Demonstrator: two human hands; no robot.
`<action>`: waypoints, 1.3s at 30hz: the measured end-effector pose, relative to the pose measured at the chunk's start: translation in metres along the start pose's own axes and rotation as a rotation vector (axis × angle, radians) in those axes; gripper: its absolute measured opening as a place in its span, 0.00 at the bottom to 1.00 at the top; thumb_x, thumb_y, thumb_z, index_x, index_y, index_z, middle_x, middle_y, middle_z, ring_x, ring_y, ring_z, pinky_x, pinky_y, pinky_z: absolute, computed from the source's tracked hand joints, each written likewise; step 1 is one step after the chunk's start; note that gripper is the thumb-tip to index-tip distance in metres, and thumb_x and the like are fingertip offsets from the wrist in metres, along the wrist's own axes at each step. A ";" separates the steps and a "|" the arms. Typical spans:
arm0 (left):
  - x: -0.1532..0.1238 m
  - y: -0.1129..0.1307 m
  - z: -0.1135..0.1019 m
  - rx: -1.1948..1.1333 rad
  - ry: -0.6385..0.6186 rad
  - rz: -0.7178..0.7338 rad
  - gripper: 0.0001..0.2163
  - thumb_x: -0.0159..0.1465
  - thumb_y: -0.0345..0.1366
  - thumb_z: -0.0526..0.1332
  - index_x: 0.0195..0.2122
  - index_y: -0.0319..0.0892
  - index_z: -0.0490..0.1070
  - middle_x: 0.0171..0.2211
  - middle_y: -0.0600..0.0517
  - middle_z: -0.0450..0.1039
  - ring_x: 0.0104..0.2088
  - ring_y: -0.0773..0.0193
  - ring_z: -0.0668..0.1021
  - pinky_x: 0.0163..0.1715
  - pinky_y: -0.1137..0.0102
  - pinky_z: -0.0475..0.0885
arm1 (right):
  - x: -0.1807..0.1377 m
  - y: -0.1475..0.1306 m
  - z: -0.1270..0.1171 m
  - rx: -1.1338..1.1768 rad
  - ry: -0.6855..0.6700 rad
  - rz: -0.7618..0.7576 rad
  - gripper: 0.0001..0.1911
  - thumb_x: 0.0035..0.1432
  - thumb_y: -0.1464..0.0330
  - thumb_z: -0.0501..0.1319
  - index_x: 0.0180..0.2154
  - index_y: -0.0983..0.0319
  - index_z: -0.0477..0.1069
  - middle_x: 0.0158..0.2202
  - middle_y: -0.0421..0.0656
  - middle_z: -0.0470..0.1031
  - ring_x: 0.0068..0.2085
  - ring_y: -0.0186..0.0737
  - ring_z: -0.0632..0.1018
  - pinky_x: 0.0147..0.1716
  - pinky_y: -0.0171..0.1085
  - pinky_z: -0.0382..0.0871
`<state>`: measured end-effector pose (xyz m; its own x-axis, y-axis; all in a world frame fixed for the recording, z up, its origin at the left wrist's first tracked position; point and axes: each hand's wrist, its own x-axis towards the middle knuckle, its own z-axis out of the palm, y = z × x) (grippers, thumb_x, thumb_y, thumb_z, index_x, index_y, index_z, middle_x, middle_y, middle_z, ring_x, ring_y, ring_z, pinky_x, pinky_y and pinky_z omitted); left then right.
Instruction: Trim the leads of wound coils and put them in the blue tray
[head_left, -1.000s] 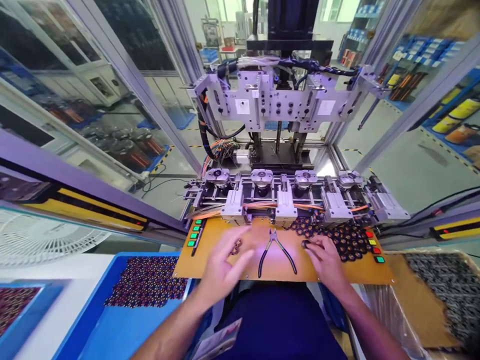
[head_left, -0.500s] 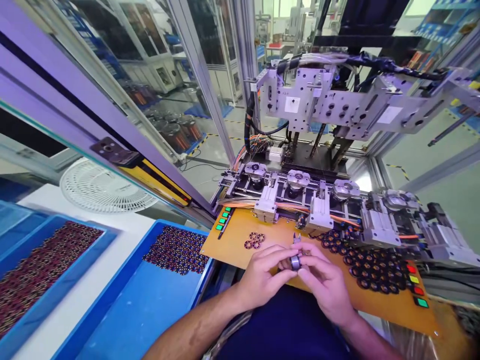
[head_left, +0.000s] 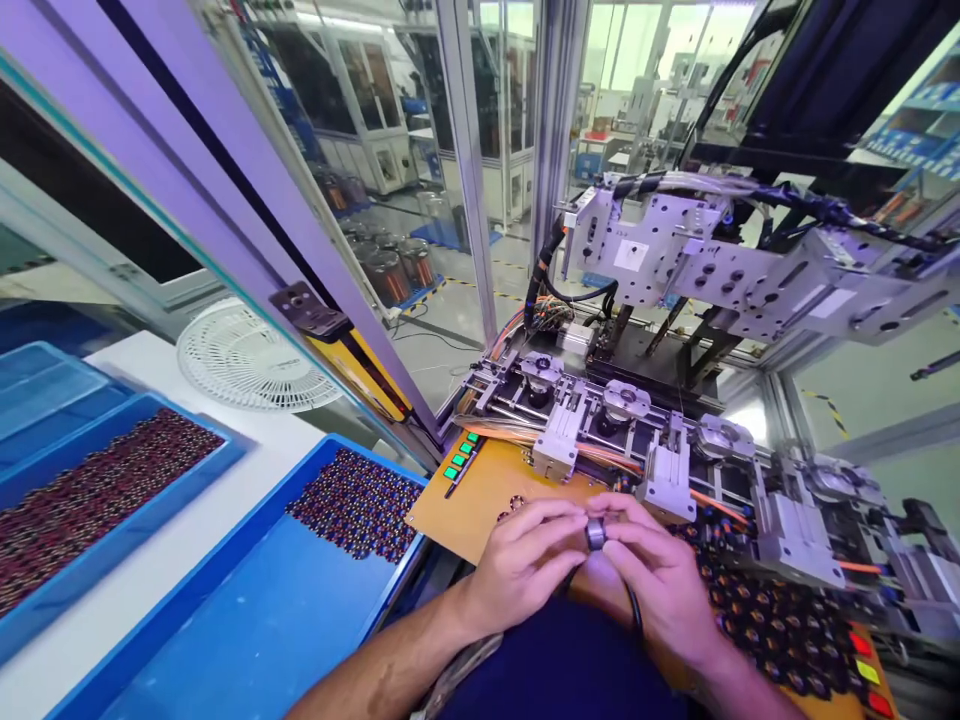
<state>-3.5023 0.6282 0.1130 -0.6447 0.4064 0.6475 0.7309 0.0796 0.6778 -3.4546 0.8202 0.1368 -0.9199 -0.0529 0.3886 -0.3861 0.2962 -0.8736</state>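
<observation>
Between the fingertips of both hands is a small grey, ring-shaped stator core (head_left: 595, 533), held just above the front of the orange work plate (head_left: 450, 515). My left hand (head_left: 525, 560) pinches it from the left side, thumb below and fingers above. From the right, my right hand (head_left: 656, 570) grips the same part with thumb and fingertips. A dark, curved, cord-like piece (head_left: 636, 605) shows below the hands; I cannot make out what it belongs to. A few loose wound stators (head_left: 514, 505) lie behind my left hand, partly covered by it.
Many dark wound stators (head_left: 787, 620) lie on the plate at right. A machine with a row of metal fixtures (head_left: 626, 400) stands behind. Blue trays (head_left: 225, 600) of stators are at left, beside a white fan (head_left: 255, 360). Green buttons (head_left: 459, 460) line the plate's left edge.
The camera view has tilted and shifted, so the machine appears lower and further right. Both hands stay on the stator core. A pointed tool tip seen behind the hands before is now hidden.
</observation>
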 end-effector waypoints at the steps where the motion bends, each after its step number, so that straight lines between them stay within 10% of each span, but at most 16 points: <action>1: -0.004 -0.007 -0.003 0.039 0.000 -0.033 0.20 0.61 0.30 0.66 0.55 0.47 0.71 0.45 0.44 0.78 0.45 0.59 0.81 0.44 0.66 0.79 | 0.012 0.000 -0.011 -0.060 -0.018 -0.054 0.08 0.64 0.71 0.60 0.39 0.57 0.78 0.46 0.47 0.77 0.47 0.42 0.79 0.45 0.40 0.77; 7: -0.049 -0.063 -0.013 0.247 0.077 -0.396 0.18 0.61 0.40 0.65 0.53 0.45 0.72 0.50 0.42 0.77 0.51 0.49 0.78 0.53 0.51 0.75 | 0.103 0.035 -0.087 -0.662 -0.081 -0.265 0.10 0.64 0.69 0.58 0.35 0.63 0.78 0.40 0.50 0.79 0.40 0.44 0.80 0.41 0.43 0.76; 13: -0.083 -0.098 0.009 0.247 0.125 -0.554 0.22 0.65 0.41 0.60 0.59 0.42 0.64 0.58 0.39 0.71 0.58 0.49 0.73 0.58 0.49 0.69 | 0.150 0.085 -0.102 -0.765 -0.223 -0.264 0.12 0.61 0.74 0.57 0.35 0.64 0.80 0.44 0.49 0.79 0.43 0.44 0.79 0.46 0.43 0.75; 39: -0.091 -0.109 0.023 0.194 0.185 -0.650 0.25 0.65 0.44 0.59 0.61 0.41 0.59 0.56 0.39 0.71 0.57 0.52 0.74 0.59 0.51 0.69 | 0.129 0.090 -0.102 -1.054 -0.409 -0.265 0.24 0.53 0.84 0.54 0.49 0.66 0.77 0.55 0.52 0.75 0.57 0.52 0.72 0.50 0.50 0.71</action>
<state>-3.5180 0.6032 -0.0280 -0.9793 0.0615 0.1927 0.2005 0.4216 0.8843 -3.6008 0.9369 0.1376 -0.8467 -0.4794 0.2309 -0.4982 0.8666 -0.0278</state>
